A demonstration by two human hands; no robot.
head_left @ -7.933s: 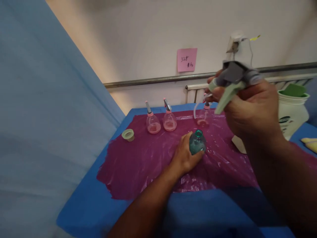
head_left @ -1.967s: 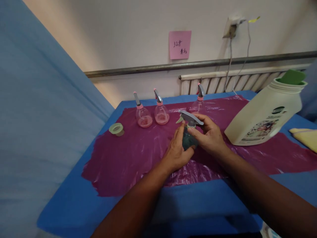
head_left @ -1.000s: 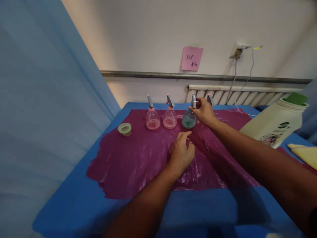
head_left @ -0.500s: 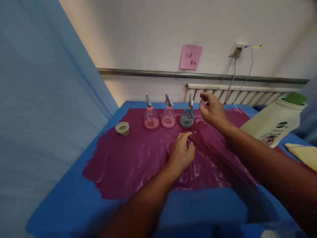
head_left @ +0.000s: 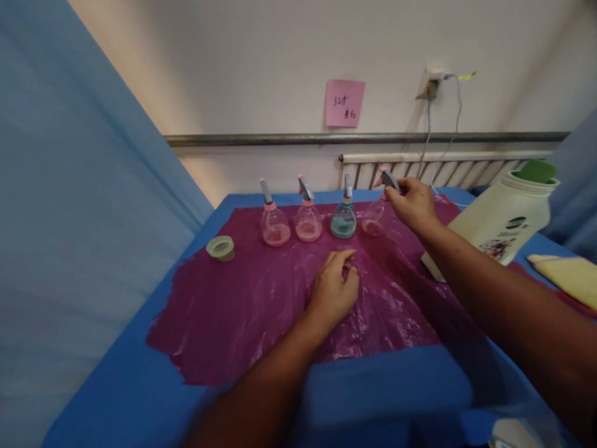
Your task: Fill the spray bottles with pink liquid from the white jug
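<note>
My right hand (head_left: 414, 202) reaches to the back of the table and closes on the grey trigger head of a clear pink-tinted spray bottle (head_left: 373, 219). Left of it stands a teal spray bottle (head_left: 344, 218) with its trigger head on. Two more pink spray bottles (head_left: 275, 224) (head_left: 308, 221) complete the row. My left hand (head_left: 333, 289) rests on the magenta plastic sheet (head_left: 242, 311), fingers loosely curled, holding nothing.
A large white jug (head_left: 499, 218) with a green cap stands at the right. A pale green cap (head_left: 221, 247) lies at the left of the sheet. A yellow cloth (head_left: 571, 280) lies at the far right. A blue curtain (head_left: 69, 218) hangs on the left.
My right hand set the teal bottle down in the row, let go, and moved right onto the pink bottle's trigger head. My left hand stayed on the sheet.
</note>
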